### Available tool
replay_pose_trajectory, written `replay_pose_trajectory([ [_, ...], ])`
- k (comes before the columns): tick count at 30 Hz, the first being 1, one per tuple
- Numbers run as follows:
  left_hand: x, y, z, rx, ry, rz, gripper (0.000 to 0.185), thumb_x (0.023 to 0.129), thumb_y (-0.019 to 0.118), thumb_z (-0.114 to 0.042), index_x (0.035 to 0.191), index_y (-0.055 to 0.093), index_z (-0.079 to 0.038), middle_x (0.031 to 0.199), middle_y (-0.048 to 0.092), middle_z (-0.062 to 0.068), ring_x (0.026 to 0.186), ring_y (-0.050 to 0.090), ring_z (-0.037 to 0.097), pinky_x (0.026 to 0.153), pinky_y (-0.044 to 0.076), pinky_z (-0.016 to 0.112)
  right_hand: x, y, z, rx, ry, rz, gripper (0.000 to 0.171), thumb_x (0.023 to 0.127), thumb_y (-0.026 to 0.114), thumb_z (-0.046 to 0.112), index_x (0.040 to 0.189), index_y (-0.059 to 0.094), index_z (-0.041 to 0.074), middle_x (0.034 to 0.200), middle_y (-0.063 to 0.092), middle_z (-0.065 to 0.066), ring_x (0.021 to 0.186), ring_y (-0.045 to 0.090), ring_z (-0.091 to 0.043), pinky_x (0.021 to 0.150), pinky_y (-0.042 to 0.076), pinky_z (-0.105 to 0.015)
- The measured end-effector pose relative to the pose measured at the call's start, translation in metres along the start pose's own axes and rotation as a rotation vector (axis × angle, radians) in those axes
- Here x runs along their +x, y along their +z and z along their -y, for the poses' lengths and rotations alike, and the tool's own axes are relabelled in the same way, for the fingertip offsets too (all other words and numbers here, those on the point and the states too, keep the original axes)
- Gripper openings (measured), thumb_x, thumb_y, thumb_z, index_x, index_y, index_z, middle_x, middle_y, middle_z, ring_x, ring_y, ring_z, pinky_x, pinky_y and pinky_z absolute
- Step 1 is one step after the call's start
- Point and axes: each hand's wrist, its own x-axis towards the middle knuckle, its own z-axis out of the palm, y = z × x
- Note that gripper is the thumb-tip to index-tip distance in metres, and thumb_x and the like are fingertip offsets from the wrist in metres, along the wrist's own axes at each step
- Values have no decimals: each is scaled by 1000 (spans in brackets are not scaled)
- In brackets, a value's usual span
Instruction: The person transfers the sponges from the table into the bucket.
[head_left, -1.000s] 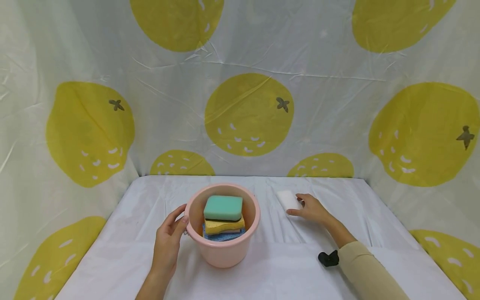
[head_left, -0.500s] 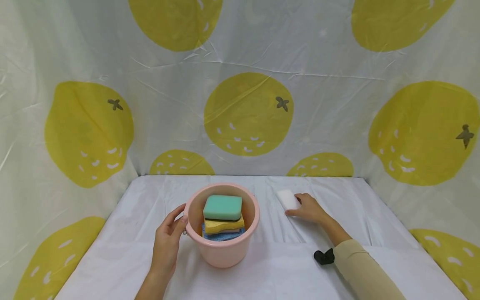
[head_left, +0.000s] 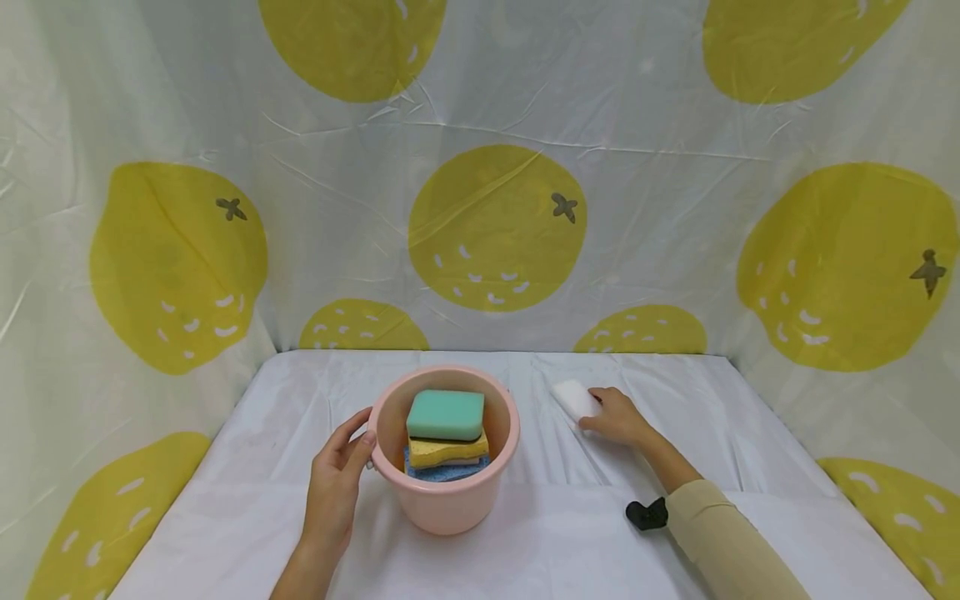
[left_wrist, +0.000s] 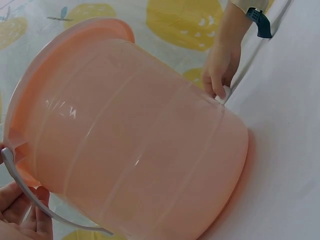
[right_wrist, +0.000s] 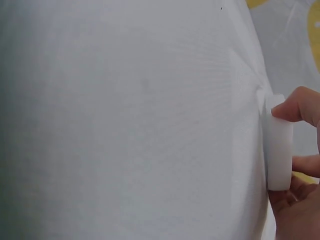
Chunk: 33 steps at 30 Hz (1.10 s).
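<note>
Right of centre in the head view, the white sponge [head_left: 575,398] lies on the white tablecloth [head_left: 570,533], with the right hand [head_left: 617,417] pinching its near end; the right wrist view shows a fingertip [right_wrist: 295,107] on one edge and other fingers under the opposite edge, so the hand is clamped on it. Just left of it stands the pink bucket [head_left: 446,492], and the left hand [head_left: 335,483] curls against its outer wall by the thin handle [left_wrist: 30,192].

The grip on the white sponge looks shallow, taken only at one end; I judge the soft block could flex or slip out if lifted quickly. The bucket is light, so a nudge could shift it were the left hand to let go.

Count: one bucket, one white sponge outside it, and three sponges stacked inside, a green sponge [head_left: 446,414] on top, a yellow sponge [head_left: 447,451] beneath, a blue sponge [head_left: 447,472] lowest. Behind hangs a lemon-print curtain [head_left: 495,225].
</note>
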Motion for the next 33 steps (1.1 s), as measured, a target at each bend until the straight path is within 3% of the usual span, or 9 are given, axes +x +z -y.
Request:
replay_pose_trajectory([
  [21,0,0,0,8,-8,4,40,106,63,-18,143,59,-4,134,62,18,100,62,14,87,49,24,-1,-9,2,64,-34,-42,73,81,79,17,142,51,-14,133,54,-32,120,54,-45,100,44,-59],
  [33,-1,0,0,8,-4,-3,40,105,64,-17,143,60,-4,124,68,14,95,63,13,86,50,24,-2,-21,8,75,-35,-29,73,84,79,16,145,50,-11,138,52,-32,121,53,-44,98,45,-59],
])
